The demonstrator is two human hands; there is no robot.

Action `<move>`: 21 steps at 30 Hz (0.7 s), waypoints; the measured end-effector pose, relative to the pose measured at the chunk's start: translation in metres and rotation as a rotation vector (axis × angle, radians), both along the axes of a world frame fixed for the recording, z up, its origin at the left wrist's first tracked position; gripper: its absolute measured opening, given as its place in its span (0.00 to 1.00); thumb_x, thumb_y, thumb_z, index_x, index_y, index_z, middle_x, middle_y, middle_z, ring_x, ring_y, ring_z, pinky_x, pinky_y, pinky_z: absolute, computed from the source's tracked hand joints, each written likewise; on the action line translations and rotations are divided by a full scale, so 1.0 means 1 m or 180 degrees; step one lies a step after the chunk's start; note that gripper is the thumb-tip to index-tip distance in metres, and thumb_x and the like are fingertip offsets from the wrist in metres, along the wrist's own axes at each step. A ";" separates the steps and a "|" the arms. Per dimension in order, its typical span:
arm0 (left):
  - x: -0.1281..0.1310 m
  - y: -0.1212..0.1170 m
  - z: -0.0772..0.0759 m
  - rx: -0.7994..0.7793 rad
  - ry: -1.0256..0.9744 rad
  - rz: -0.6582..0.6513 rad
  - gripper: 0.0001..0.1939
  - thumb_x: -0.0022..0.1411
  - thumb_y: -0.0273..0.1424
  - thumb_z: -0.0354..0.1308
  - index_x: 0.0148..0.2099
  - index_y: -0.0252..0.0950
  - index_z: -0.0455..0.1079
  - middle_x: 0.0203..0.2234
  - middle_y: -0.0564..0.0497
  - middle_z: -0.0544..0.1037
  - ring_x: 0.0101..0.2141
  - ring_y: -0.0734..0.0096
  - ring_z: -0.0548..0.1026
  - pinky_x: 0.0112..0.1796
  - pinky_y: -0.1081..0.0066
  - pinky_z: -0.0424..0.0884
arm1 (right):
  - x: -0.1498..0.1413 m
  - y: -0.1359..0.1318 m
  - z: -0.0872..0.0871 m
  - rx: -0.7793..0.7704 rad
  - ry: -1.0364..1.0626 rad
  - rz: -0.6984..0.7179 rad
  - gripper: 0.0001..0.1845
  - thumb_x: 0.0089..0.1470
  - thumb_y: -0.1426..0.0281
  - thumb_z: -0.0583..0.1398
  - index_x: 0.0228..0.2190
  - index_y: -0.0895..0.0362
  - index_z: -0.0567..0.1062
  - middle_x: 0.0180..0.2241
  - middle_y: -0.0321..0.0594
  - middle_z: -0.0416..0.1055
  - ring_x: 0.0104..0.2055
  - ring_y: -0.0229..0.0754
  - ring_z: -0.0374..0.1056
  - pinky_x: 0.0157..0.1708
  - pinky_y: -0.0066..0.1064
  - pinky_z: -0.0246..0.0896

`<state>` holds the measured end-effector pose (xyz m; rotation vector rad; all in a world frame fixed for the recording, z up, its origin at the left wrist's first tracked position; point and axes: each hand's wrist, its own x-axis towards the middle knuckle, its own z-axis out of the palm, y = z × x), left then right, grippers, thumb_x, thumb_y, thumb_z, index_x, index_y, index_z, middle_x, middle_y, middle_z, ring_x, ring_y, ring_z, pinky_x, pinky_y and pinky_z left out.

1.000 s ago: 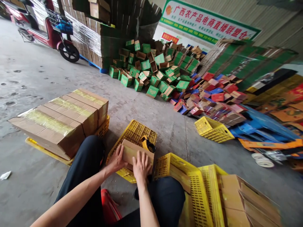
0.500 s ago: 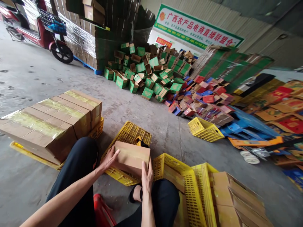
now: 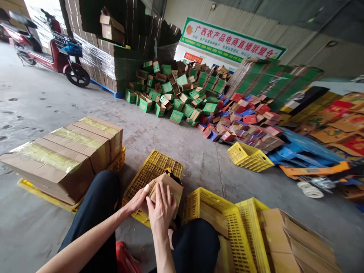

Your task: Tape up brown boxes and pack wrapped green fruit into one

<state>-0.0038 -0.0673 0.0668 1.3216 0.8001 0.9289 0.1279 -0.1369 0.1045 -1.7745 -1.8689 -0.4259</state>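
A small cardboard box (image 3: 176, 190) is tilted in front of me, above an upturned yellow crate (image 3: 163, 162). My left hand (image 3: 140, 199) holds its left side, thumb along the upper edge. My right hand (image 3: 162, 208) lies over the near face of the box, fingers stretched out and pressing flat on it. The hands nearly meet and hide much of that face. Just behind the box a black and yellow tape dispenser (image 3: 170, 172) is partly covered.
Several taped boxes (image 3: 82, 142) stand on a yellow crate at left. On my right are yellow crates (image 3: 236, 227) with cartons. A red stool (image 3: 123, 258) shows below me. Farther off are a blue pallet jack (image 3: 309, 148), piled green boxes (image 3: 176, 115) and a red scooter (image 3: 57, 57).
The box has been turned so its end faces nearer me. My right hand has moved left from the box's right side onto its face, close to my left hand.
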 end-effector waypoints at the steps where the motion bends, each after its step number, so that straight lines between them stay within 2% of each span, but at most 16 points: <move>1: -0.004 -0.002 0.008 0.0111 -0.0145 0.0006 0.42 0.71 0.61 0.43 0.74 0.38 0.60 0.72 0.46 0.60 0.72 0.51 0.54 0.72 0.50 0.44 | -0.008 0.004 -0.002 0.0030 0.0015 0.0038 0.27 0.69 0.61 0.56 0.66 0.53 0.67 0.63 0.50 0.71 0.65 0.64 0.64 0.60 0.61 0.55; 3: -0.012 -0.006 0.020 0.0265 -0.0329 0.0040 0.37 0.74 0.57 0.44 0.74 0.41 0.59 0.72 0.48 0.60 0.72 0.52 0.55 0.72 0.50 0.44 | -0.022 0.011 -0.004 0.0099 0.0076 0.0142 0.24 0.69 0.65 0.56 0.63 0.53 0.71 0.62 0.49 0.73 0.65 0.62 0.65 0.62 0.61 0.53; 5: -0.018 -0.009 0.027 0.0356 -0.0338 0.0063 0.36 0.74 0.56 0.46 0.74 0.41 0.59 0.72 0.48 0.60 0.72 0.51 0.55 0.72 0.50 0.45 | -0.032 0.016 -0.004 0.0166 0.0143 0.0298 0.20 0.69 0.68 0.54 0.59 0.54 0.73 0.60 0.50 0.74 0.64 0.58 0.67 0.65 0.59 0.52; 9: -0.023 -0.009 0.022 0.0490 -0.0115 0.0249 0.37 0.73 0.56 0.46 0.73 0.39 0.62 0.71 0.45 0.61 0.72 0.51 0.53 0.72 0.51 0.45 | -0.037 0.017 0.002 0.0212 0.0311 0.0755 0.17 0.71 0.71 0.52 0.54 0.56 0.76 0.55 0.49 0.77 0.61 0.50 0.70 0.68 0.52 0.54; 13: -0.026 -0.005 0.014 0.0735 0.0232 0.0261 0.36 0.75 0.55 0.42 0.73 0.38 0.62 0.72 0.45 0.60 0.72 0.54 0.54 0.72 0.53 0.48 | -0.017 0.010 0.009 -0.0089 0.0573 0.1148 0.18 0.72 0.68 0.52 0.56 0.54 0.76 0.54 0.48 0.77 0.61 0.49 0.71 0.66 0.49 0.61; 17: -0.033 -0.004 0.016 0.1174 0.0806 0.0154 0.36 0.75 0.55 0.43 0.74 0.40 0.58 0.73 0.47 0.57 0.72 0.55 0.56 0.71 0.54 0.50 | 0.011 0.002 0.006 -0.0233 0.0607 0.0910 0.30 0.69 0.59 0.57 0.67 0.55 0.65 0.64 0.52 0.69 0.66 0.57 0.65 0.64 0.55 0.65; 19: -0.035 -0.006 0.018 0.1388 0.1062 0.0125 0.37 0.75 0.55 0.43 0.76 0.41 0.56 0.73 0.46 0.55 0.71 0.56 0.58 0.71 0.56 0.53 | 0.019 0.002 0.000 -0.0175 0.0578 0.0935 0.32 0.68 0.60 0.58 0.69 0.54 0.63 0.65 0.52 0.68 0.67 0.57 0.63 0.64 0.57 0.65; 21: -0.032 -0.009 0.018 0.1658 0.1313 0.0136 0.38 0.74 0.57 0.43 0.76 0.41 0.54 0.75 0.46 0.52 0.71 0.56 0.58 0.70 0.58 0.57 | 0.021 0.003 -0.006 -0.0090 0.0640 0.1010 0.29 0.68 0.63 0.58 0.67 0.53 0.66 0.62 0.50 0.71 0.66 0.55 0.66 0.63 0.55 0.66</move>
